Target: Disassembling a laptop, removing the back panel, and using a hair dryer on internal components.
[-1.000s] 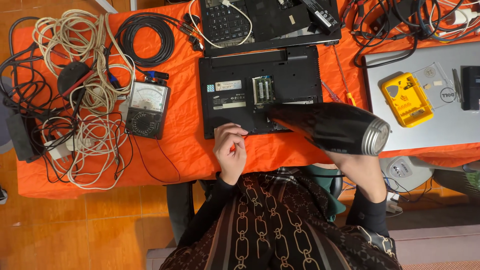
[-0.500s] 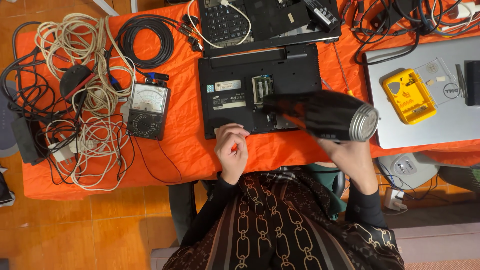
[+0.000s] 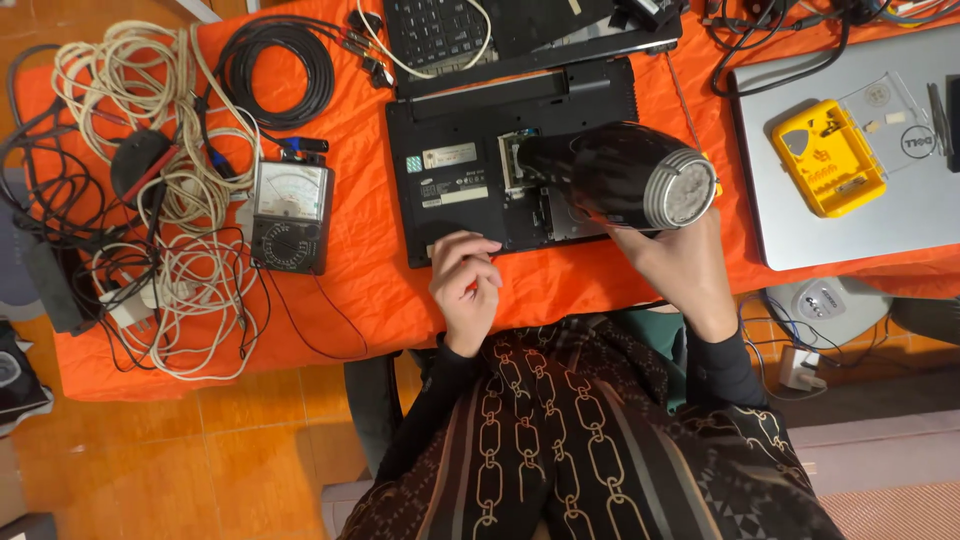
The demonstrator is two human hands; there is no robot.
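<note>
Centre-frame, right of middle: black hair dryer (image 3: 610, 175) hangs over an upturned black laptop (image 3: 470, 170), nozzle pointing 9 o'clock into the opened bay in the laptop's base, silver rear grille facing 3 o'clock. Right hand (image 3: 675, 265) comes up from 6 o'clock below the dryer, grip wrapped on its handle; handle itself hidden behind the body. Left hand (image 3: 466, 285) rests at the laptop's 6 o'clock edge, fingers curled narrow with tips on the casing; a small red bit shows between the fingers, cannot tell what it is. Laptop lies on a table covered in orange cloth (image 3: 360, 260). At 12 o'clock from it, touching its far edge, a second black laptop (image 3: 500, 30) with keyboard up and a white cable across it. At 9 o'clock, near but apart, an analog multimeter (image 3: 290, 215), dial face up. At 10 o'clock, a coil of black cable (image 3: 275, 70). Further out at 9 o'clock, a tangle of white and beige cords (image 3: 170, 250) with black leads mixed in, reaching the table's edge. At 3 o'clock, well apart, a closed silver laptop (image 3: 850, 220) with a yellow screwdriver-bit case (image 3: 825, 160), clear lid open, on top. At 4 o'clock, off the table, a grey power strip (image 3: 825, 300).
</note>
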